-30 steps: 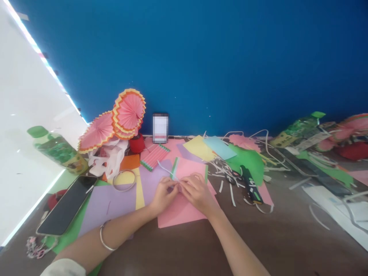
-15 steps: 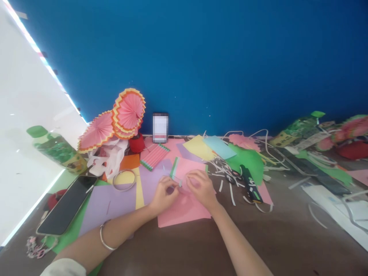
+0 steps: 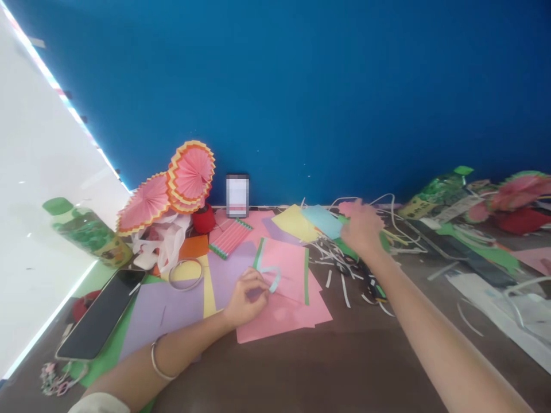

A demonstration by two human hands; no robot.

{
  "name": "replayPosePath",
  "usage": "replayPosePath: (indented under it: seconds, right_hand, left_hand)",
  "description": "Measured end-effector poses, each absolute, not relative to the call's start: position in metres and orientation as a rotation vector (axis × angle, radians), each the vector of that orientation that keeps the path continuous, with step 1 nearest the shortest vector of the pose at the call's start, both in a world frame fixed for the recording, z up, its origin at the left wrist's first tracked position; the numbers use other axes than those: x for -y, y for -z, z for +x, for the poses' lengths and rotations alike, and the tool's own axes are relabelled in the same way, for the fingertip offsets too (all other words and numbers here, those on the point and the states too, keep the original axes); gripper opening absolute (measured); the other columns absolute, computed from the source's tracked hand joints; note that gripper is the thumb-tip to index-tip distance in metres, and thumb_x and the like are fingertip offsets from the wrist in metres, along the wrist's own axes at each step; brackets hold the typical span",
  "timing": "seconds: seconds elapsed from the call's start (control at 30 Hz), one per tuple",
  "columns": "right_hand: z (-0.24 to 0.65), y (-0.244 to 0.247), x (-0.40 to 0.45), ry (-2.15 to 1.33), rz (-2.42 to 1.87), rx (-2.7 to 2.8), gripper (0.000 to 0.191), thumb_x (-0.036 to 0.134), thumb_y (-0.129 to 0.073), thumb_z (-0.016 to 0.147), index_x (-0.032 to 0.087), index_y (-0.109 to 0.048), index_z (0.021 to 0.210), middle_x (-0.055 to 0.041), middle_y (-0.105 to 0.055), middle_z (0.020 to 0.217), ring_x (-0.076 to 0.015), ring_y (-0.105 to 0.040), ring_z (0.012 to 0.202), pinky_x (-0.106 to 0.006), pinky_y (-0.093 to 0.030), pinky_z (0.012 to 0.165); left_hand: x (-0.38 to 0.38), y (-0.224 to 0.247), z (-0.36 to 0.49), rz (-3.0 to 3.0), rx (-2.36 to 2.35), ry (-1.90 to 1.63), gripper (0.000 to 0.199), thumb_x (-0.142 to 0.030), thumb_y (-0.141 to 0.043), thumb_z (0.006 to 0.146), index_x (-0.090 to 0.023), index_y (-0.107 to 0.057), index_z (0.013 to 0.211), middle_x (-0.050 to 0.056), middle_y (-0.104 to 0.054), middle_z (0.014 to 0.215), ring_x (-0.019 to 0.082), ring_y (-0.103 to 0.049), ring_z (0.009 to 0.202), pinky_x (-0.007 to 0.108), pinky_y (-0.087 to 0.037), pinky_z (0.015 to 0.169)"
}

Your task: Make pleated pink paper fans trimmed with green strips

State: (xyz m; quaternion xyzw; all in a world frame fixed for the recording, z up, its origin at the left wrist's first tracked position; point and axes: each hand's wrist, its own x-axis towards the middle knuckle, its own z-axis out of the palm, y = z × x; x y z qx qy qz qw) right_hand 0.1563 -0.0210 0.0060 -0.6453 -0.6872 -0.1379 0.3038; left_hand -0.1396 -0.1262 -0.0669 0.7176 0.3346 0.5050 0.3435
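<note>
My left hand (image 3: 248, 293) is closed in a pinch on the end of a pale, curling strip (image 3: 275, 282). Its other end arcs up over a pink sheet with green edges (image 3: 289, 261). That sheet lies on top of a larger pink paper (image 3: 275, 327). My right hand (image 3: 364, 229) is stretched out to the back right, over green paper (image 3: 343, 246) and a pink paper piece (image 3: 346, 207). Motion blurs its fingers, and whether they hold anything does not show. Below that hand, a black-handled tool (image 3: 373, 284) is partly covered by the forearm.
Paper scraps (image 3: 329, 252) are strewn right of the pink sheet. A pleated pink strip (image 3: 231, 238), purple paper (image 3: 161, 310), a roll of tape (image 3: 186, 273) and a phone (image 3: 101, 315) lie left. Pleated paper fans (image 3: 191, 175), a bottle (image 3: 84, 229) and a propped phone (image 3: 237, 195) stand behind.
My right hand has left the pink sheet and moved right and away to the green paper. My left hand stays put, and the pale strip now shows as a longer curl.
</note>
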Motion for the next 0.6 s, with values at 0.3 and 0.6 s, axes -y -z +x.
replayPosePath:
  seconds: [0.3, 0.6]
  right_hand:
    - [0.043, 0.027, 0.138, 0.109, -0.760, 2.247, 0.027, 0.009, -0.050, 0.080, 0.022, -0.058, 0.103, -0.0060, -0.066, 0.095, -0.0195, -0.057, 0.098, -0.041, -0.044, 0.086]
    - [0.067, 0.026, 0.136, -0.758, -1.088, 1.107, 0.010, 0.027, -0.064, 0.071, 0.022, -0.058, 0.077, -0.0041, -0.064, 0.078, -0.0212, -0.064, 0.079, -0.040, -0.051, 0.074]
  left_hand:
    - [0.129, 0.061, -0.141, 1.962, -0.773, -1.250, 0.015, -0.020, -0.050, 0.078, -0.017, -0.061, 0.067, 0.003, -0.053, 0.062, 0.016, -0.049, 0.067, 0.032, -0.041, 0.065]
    - [0.128, 0.068, -0.141, 2.562, -1.149, -0.884, 0.037, -0.024, -0.042, 0.081, -0.014, -0.053, 0.114, 0.016, -0.048, 0.123, 0.028, -0.039, 0.117, 0.046, -0.033, 0.094]
